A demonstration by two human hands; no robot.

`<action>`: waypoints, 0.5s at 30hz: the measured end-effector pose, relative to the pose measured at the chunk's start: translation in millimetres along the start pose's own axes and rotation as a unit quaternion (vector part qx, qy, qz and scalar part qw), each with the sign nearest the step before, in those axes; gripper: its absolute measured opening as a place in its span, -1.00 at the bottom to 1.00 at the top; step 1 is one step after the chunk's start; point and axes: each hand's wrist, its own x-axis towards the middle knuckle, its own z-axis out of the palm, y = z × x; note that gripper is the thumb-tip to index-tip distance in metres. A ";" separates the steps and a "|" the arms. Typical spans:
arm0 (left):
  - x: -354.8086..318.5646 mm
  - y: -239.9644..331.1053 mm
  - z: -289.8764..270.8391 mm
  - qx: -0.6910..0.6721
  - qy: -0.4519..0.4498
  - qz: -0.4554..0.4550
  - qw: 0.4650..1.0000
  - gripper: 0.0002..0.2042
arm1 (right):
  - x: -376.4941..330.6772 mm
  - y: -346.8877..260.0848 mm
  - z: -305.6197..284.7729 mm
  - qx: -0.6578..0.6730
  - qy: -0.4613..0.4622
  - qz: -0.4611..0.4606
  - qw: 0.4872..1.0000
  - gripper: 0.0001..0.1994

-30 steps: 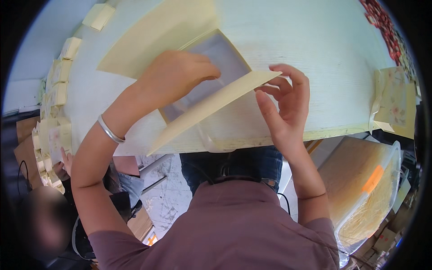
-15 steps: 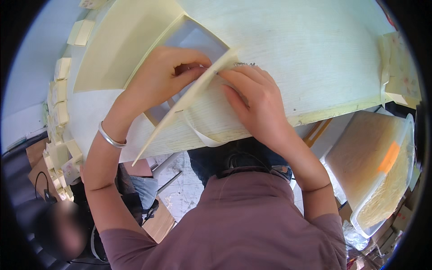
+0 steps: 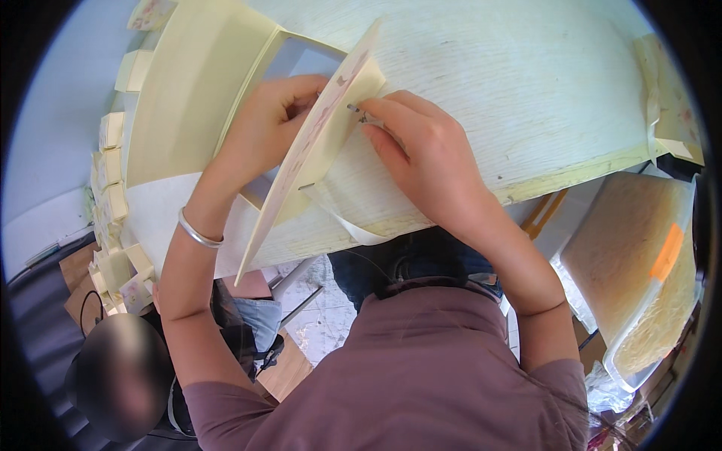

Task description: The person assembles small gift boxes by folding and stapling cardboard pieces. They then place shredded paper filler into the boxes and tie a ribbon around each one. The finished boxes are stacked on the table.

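on one table (image 3: 541,90), two hands (image 3: 271,135), one cream card sheet (image 3: 320,150)

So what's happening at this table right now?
A person is folding a pale yellow cardboard box blank with a window cut-out on a light wooden table. The left hand presses under a raised flap, while the right hand pinches that flap near its top edge. Small folded boxes line the table's left edge.

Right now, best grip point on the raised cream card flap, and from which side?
Probably the flap at its upper free corner, pinched from the right. It stands tilted on edge, so both faces are open there. The left hand braces its far face and the right hand already pinches near that corner, above the table.
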 end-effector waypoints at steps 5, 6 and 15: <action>0.0 -11.4 5.1 0.031 0.066 0.138 0.988 -0.87 | -0.8 2.3 0.9 0.004 0.001 -0.007 1.000 -0.81; -0.3 -10.9 4.7 0.031 0.057 0.135 0.989 -0.86 | -1.0 2.5 0.5 0.005 -0.001 -0.004 1.000 -0.82; -0.3 5.0 -1.9 0.202 0.052 0.216 0.954 -0.83 | 3.2 2.8 1.1 -0.020 -0.005 -0.009 1.000 -0.82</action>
